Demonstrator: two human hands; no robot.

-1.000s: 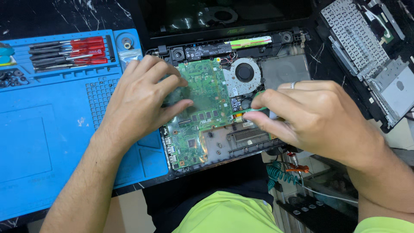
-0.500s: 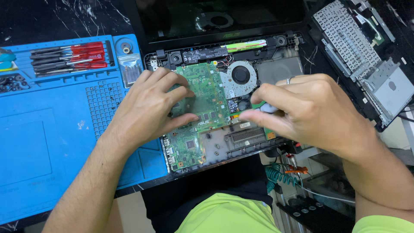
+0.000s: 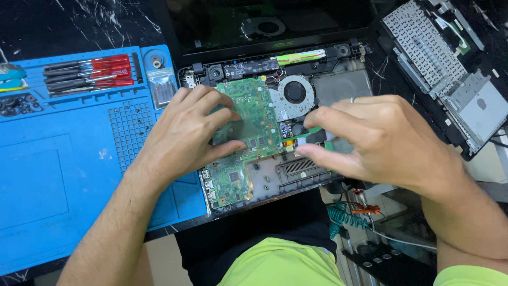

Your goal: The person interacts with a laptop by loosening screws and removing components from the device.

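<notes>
1. Nearest you, your lap in a yellow-green shirt (image 3: pixel 280 265) sits at the bench (image 3: pixel 32 26) edge, and a teal coiled cable (image 3: pixel 344 220) hangs just right of it.
2. Your left hand (image 3: pixel 185 137) lies spread on the green motherboard (image 3: pixel 254 119), fingers flat, pressing and clasping nothing.
3. Your right hand (image 3: pixel 381 140) has thumb and forefinger pinched at the board's right edge; what they nip is too blurred to tell.
4. The board sits inside the opened laptop base (image 3: pixel 296 175), its cooling fan (image 3: pixel 295 92) just beyond your fingertips.
5. Judging by this, the teardown is well along: the keyboard cover (image 3: pixel 439 63) lies off to the right, the board not yet lifted out.
6. Farther left, red-handled screwdrivers (image 3: pixel 90 74) rest on the blue mat (image 3: pixel 63 169).
</notes>
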